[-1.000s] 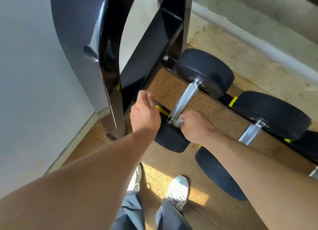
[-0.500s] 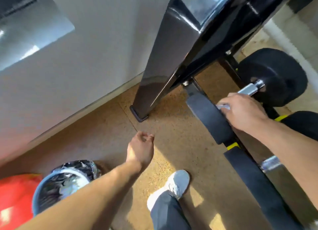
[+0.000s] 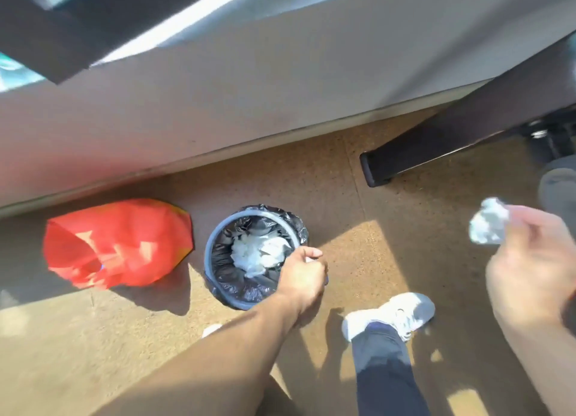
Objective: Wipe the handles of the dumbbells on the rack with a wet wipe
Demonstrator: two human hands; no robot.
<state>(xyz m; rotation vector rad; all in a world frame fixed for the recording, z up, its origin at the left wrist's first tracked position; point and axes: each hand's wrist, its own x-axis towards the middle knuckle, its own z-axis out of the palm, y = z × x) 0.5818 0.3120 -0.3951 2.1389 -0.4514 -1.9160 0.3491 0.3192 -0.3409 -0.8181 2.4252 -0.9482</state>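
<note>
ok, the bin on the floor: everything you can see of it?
The bin is small, round, grey-blue and plastic-looking, lined with a crinkled glossy black bag folded over the rim. It stands upright on the speckled brown floor, beside a red bag, which lies to its left in the picture. Crumpled white wipes lie inside. The left hand hangs over its near rim, fingers curled; whether it touches cannot be told.
</note>
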